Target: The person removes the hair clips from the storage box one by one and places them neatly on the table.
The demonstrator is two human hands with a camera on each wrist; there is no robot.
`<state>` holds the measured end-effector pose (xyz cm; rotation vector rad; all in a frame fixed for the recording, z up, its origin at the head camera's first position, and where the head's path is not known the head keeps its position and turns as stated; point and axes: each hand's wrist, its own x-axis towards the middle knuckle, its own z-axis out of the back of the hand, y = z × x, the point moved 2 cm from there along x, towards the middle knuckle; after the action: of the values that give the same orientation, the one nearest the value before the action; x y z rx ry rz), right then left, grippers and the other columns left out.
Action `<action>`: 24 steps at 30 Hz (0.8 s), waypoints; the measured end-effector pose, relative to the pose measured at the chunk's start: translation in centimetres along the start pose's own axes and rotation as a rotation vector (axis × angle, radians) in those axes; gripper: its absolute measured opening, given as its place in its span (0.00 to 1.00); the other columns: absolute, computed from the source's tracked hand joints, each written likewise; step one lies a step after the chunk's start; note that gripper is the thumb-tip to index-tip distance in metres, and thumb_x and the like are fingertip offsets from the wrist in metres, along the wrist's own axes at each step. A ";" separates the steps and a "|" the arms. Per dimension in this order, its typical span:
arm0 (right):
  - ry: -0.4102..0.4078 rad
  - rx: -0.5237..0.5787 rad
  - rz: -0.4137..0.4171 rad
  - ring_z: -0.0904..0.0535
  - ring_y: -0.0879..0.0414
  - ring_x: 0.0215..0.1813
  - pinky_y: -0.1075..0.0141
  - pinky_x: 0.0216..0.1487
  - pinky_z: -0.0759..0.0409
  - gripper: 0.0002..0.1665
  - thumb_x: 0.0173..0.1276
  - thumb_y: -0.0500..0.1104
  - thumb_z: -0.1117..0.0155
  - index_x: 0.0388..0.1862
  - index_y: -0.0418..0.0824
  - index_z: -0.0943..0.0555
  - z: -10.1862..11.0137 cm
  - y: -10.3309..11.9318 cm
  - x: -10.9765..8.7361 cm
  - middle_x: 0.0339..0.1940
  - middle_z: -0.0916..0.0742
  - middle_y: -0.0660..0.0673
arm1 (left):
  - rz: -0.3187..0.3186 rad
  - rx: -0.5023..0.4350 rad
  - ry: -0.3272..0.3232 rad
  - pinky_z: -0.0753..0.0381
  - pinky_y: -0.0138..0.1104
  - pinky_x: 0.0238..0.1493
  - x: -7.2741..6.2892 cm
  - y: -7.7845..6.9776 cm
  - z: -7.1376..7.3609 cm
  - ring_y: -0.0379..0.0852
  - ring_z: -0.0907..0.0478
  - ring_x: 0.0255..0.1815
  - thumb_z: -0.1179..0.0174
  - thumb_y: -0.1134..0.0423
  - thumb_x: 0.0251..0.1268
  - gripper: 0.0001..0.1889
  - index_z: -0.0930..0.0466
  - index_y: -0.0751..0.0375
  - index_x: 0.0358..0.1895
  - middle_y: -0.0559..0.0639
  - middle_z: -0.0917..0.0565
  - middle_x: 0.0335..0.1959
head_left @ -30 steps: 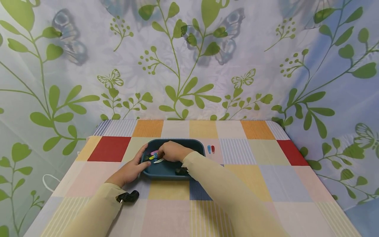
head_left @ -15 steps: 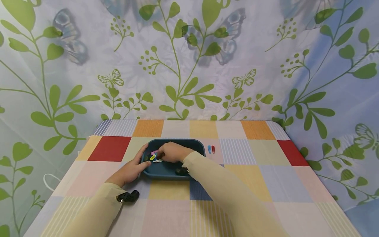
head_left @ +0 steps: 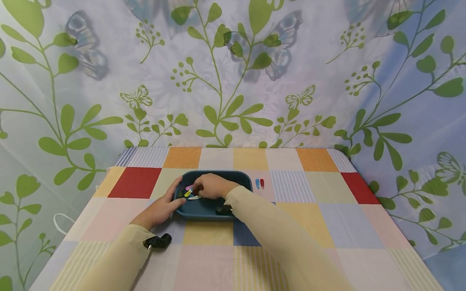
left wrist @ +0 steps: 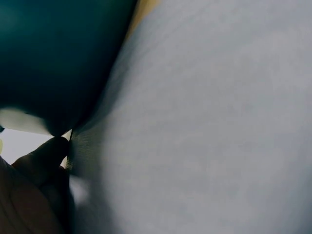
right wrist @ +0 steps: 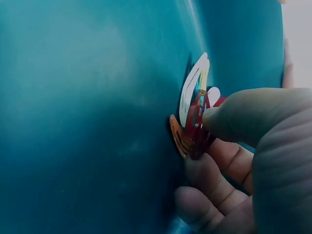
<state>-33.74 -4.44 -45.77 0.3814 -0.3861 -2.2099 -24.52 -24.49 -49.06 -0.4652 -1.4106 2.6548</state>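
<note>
A dark teal tray [head_left: 204, 209] stands on the table, with several snap hair clips at its left end. My left hand [head_left: 160, 210] holds that end, thumb over the rim and fingers along the outer wall. My right hand [head_left: 215, 186] reaches down inside; in the right wrist view its thumb and fingers pinch a red hair clip [right wrist: 196, 124]. Close against it are a white hair clip [right wrist: 189, 95] and an orange hair clip [right wrist: 179, 137]. A pink hair clip [head_left: 189, 187] and a yellow hair clip [head_left: 187, 193] lie left of the fingertips; blue pieces are partly hidden.
Right of the tray, a blue hair clip [head_left: 257, 183] and a red hair clip [head_left: 262, 184] lie side by side on the patchwork tablecloth [head_left: 211, 258]. A leaf-patterned curtain [head_left: 233, 81] hangs behind the table. A white cord [head_left: 60, 220] loops at the left edge.
The right hand has stayed in nearly the same spot, its fingers working among the clips. The white and yellow clips have turned slightly, and the blue one is more covered. The left hand is still.
</note>
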 end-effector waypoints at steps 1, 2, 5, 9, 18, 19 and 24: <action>-0.003 0.011 -0.005 0.18 0.63 0.42 0.72 0.49 0.20 0.15 0.78 0.40 0.38 0.58 0.46 0.12 0.1 0.0 0.0 0.51 0.09 0.53 | 0.000 -0.003 0.000 0.50 0.74 0.78 0.0 0.0 0.0 0.71 0.52 0.86 0.48 0.46 0.80 0.43 0.68 0.27 0.86 0.60 0.56 0.89; -0.006 0.020 -0.010 0.18 0.63 0.41 0.72 0.46 0.20 0.16 0.78 0.39 0.39 0.59 0.46 0.12 0.1 0.0 0.0 0.51 0.09 0.52 | -0.001 -0.001 0.000 0.50 0.74 0.78 0.0 0.0 -0.1 0.71 0.51 0.86 0.49 0.46 0.80 0.43 0.68 0.27 0.86 0.60 0.56 0.89; -0.009 0.039 -0.013 0.18 0.65 0.36 0.73 0.40 0.22 0.18 0.79 0.38 0.41 0.63 0.45 0.14 0.3 0.1 0.0 0.51 0.09 0.51 | -0.003 0.007 0.002 0.49 0.74 0.77 0.0 0.0 -0.1 0.71 0.51 0.85 0.49 0.46 0.80 0.43 0.68 0.28 0.86 0.61 0.56 0.88; -0.006 0.116 -0.026 0.15 0.64 0.32 0.73 0.34 0.21 0.19 0.81 0.39 0.43 0.65 0.42 0.16 0.5 0.3 0.0 0.46 0.09 0.50 | -0.008 0.010 0.002 0.49 0.74 0.77 -0.1 -0.2 -0.1 0.71 0.51 0.85 0.49 0.46 0.80 0.44 0.69 0.29 0.86 0.62 0.55 0.88; -0.041 0.135 -0.048 0.18 0.62 0.36 0.71 0.40 0.21 0.18 0.81 0.40 0.40 0.65 0.45 0.14 1.8 -0.3 -1.1 0.48 0.08 0.51 | -0.009 0.010 -0.004 0.50 0.75 0.77 -0.2 -0.3 -0.1 0.72 0.52 0.85 0.48 0.46 0.79 0.44 0.68 0.29 0.86 0.63 0.55 0.88; -0.046 0.135 -0.046 0.17 0.62 0.37 0.70 0.42 0.20 0.18 0.80 0.40 0.39 0.64 0.44 0.14 2.1 -0.5 -1.3 0.48 0.08 0.50 | -0.014 0.019 -0.007 0.49 0.75 0.77 -0.3 -0.4 0.0 0.73 0.51 0.85 0.48 0.46 0.79 0.44 0.68 0.29 0.86 0.63 0.54 0.88; -0.073 0.149 -0.047 0.15 0.58 0.49 0.65 0.54 0.16 0.19 0.78 0.40 0.37 0.66 0.44 0.15 3.7 -1.1 -2.4 0.52 0.08 0.48 | -0.022 0.041 -0.017 0.47 0.75 0.76 -0.4 -0.7 0.1 0.74 0.49 0.84 0.48 0.46 0.79 0.44 0.67 0.30 0.87 0.65 0.52 0.87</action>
<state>-34.58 -1.36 -42.53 0.3935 -0.5894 -2.2520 -24.23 -24.30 -48.37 -0.4221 -1.3544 2.6709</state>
